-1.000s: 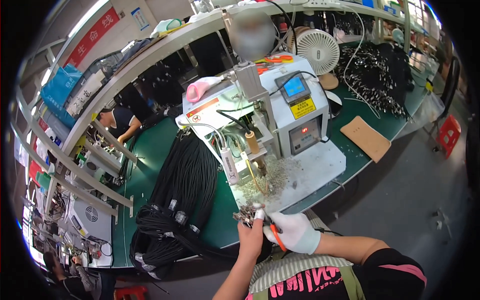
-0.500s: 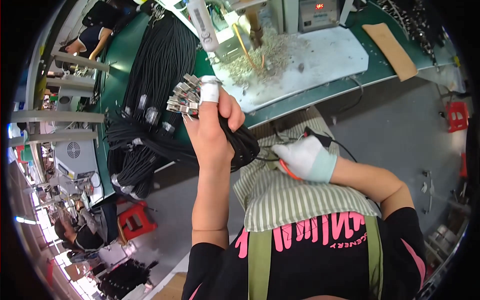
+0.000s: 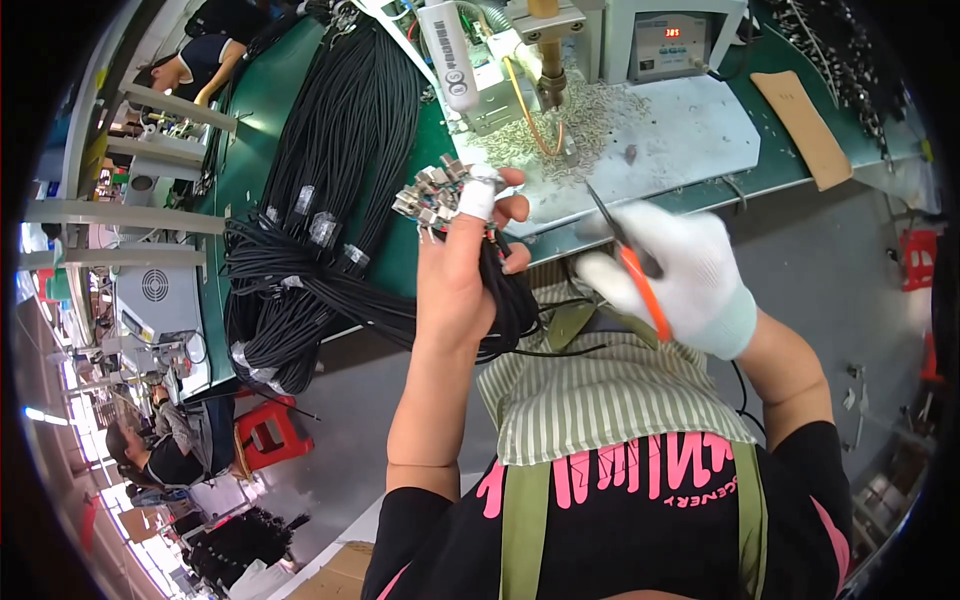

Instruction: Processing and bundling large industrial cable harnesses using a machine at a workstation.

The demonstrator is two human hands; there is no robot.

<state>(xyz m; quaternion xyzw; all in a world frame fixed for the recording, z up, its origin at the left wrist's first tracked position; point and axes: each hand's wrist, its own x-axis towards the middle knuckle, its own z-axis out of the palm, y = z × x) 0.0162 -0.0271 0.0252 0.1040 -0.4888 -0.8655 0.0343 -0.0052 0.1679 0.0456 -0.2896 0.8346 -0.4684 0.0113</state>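
My left hand (image 3: 455,270), with a white wrap on the thumb, is closed round a bundle of black cables (image 3: 515,315). Silvery metal connectors (image 3: 430,195) stick out in a cluster at the top of that grip, with short coloured wires beneath them. In my white-gloved right hand (image 3: 695,275) is an orange-handled tool (image 3: 643,290) with a thin, dark, pointed tip aimed up and left; its exact kind is unclear. The glove is slightly blurred. The tool's tip is apart from the cables, near the table edge.
A bench machine (image 3: 550,75) stands ahead over a white board (image 3: 690,140) strewn with small scraps. More black cables (image 3: 350,110) cover the green table (image 3: 240,170) at left. A tan strip (image 3: 803,130) lies at right. Red stools (image 3: 272,432) and two other people are farther off.
My right hand has risen away from my lap, up and right, bringing the orange-handled tool into fuller view. My left hand still grips the cables, now slightly farther right in the picture.
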